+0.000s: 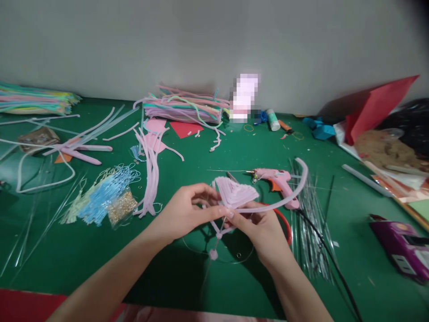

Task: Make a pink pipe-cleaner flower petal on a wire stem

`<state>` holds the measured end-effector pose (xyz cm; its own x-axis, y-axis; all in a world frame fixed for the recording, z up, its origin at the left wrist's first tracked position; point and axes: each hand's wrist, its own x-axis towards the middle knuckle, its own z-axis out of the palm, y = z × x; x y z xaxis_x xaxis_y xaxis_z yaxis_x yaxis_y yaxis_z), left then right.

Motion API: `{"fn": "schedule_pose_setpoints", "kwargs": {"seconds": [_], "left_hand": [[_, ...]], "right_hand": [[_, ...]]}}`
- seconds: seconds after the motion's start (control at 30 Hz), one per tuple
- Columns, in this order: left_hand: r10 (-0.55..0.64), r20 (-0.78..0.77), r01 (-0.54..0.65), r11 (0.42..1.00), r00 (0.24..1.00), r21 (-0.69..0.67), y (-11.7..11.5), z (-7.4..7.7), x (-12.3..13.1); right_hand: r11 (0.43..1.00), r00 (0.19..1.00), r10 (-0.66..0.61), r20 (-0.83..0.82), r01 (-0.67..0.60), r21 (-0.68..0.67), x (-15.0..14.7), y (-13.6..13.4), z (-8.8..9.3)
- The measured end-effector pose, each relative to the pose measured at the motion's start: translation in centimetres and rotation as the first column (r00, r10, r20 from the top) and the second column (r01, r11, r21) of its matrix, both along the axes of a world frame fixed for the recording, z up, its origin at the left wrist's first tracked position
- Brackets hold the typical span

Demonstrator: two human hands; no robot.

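Between both hands, above the table, is a pink pipe-cleaner craft point(236, 192) with a fan-shaped, closely wound section on top. A loose end of pink pipe cleaner point(284, 200) curves out from it to the right. My left hand point(187, 208) pinches the craft from the left, its thumb at the lower point of the fan. From the right, my right hand point(264, 228) grips the same spot, thumb tip near the other thumb. Below the thumbs hang a thin frame and a small pink knob point(213, 255). Some fingers are hidden behind the craft.
Behind my right hand lie a pink glue gun point(276, 179) and red-handled scissors point(284, 223), partly covered. Clear and dark thin strips point(311, 237) are on the right, near a purple power strip point(400, 246). Blue tassels point(105, 197), a bag of gold beads point(121, 208) and pipe-cleaner bundles point(184, 109) lie left and back.
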<state>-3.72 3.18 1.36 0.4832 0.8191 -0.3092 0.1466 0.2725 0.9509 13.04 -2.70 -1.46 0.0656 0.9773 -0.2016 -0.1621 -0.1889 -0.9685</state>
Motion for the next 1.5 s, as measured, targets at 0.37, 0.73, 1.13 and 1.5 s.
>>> {"fn": "schedule_pose_setpoints", "kwargs": {"seconds": [0.37, 0.73, 1.13, 1.5], "left_hand": [[0.087, 0.025, -0.083, 0.984, 0.996, -0.155, -0.9, -0.6, 0.6], [-0.056, -0.011, 0.053, 0.977, 0.998, -0.205, 0.7, -0.1, 0.0], [-0.011, -0.039, 0.006, 0.993, 0.999, -0.122, 1.0, 0.1, -0.3], [0.036, -0.085, -0.038, 0.999, 0.996, -0.032, 1.0, 0.1, -0.4]], "right_hand": [[0.998, 0.999, -0.019, -0.029, 0.020, 0.053, 0.0, 0.2, -0.3], [0.981, 0.979, 0.060, 0.193, -0.094, 0.169, 0.4, 0.2, 0.0], [0.945, 0.943, -0.322, 0.086, 0.314, 0.091, 2.1, 0.0, -0.1], [0.596, 0.647, -0.762, 0.029, 0.684, 0.421, 1.9, -0.9, 3.6]]}}
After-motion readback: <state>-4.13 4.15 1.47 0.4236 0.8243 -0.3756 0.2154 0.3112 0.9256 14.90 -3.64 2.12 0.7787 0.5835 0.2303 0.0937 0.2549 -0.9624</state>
